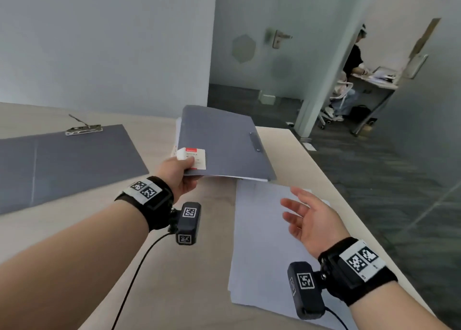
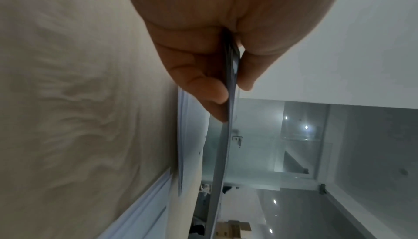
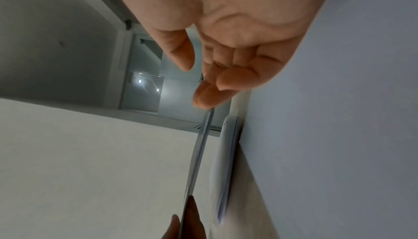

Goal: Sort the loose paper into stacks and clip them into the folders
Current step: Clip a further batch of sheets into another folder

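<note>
Here, the left hand [image 1: 180,172] pinches a grey folder's [image 1: 222,140] lifted cover; the right hand [image 1: 308,220], fingers spread and empty, likely gathers the loose sheets [image 1: 262,250] next.

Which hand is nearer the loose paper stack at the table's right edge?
Right. The right hand hovers open over the paper stack; the left hand grips the closed folder beyond it.

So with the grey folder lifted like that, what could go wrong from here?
1. The left hand pinches only one corner of the closed grey folder; white sheets jut from its edges and might slide out.
2. The open right hand hovers above the loose white paper stack, which lies near the beige table's edge; a brush could push sheets off.
</note>
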The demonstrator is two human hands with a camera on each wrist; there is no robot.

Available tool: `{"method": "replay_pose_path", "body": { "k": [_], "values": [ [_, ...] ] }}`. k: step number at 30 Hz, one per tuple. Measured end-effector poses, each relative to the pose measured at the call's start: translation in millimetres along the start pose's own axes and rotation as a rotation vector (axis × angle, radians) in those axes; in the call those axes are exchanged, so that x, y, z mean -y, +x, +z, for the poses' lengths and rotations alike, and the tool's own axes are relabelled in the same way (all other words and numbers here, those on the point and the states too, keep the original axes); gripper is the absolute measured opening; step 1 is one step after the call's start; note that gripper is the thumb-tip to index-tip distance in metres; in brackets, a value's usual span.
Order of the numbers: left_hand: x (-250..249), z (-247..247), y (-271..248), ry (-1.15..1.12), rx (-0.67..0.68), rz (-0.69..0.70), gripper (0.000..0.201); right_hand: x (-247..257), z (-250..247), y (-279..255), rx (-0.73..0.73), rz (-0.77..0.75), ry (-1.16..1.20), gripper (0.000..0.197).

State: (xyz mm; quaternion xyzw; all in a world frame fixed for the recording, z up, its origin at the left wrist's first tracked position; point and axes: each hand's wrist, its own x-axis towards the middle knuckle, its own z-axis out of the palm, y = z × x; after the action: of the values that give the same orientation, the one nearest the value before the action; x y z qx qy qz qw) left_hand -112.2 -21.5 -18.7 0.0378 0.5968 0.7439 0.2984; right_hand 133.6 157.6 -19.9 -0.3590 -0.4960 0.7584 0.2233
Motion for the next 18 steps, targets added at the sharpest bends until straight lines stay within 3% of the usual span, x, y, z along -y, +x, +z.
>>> {"method": "replay_pose_path", "body": {
  "k": [5,9,11,14,16,18],
  "values": [
    [-16,18,48,0.161,-0.122,-0.01,0.014,-1,-21,-8,0.016,-0.007,-0.113,0.022],
    [-26,17,55,0.3,-0.187,-0.026,0.019,-6,-33,-16,0.02,0.022,-0.143,0.023],
    [-29,8,51,0.416,-0.242,-0.023,0.038,-5,-38,-21,0.007,0.021,-0.146,0.023],
    [-28,-5,33,0.833,-0.384,0.091,0.068,-3,-46,-29,-0.036,-0.013,-0.181,0.021],
    [-21,1,7,0.855,-0.314,0.216,0.054,-1,-53,-38,-0.068,-0.046,-0.209,0.02],
    [-7,16,-27,0.851,-0.146,0.284,0.025,0,-62,-45,-0.102,-0.069,-0.229,0.019]
  ]
}}
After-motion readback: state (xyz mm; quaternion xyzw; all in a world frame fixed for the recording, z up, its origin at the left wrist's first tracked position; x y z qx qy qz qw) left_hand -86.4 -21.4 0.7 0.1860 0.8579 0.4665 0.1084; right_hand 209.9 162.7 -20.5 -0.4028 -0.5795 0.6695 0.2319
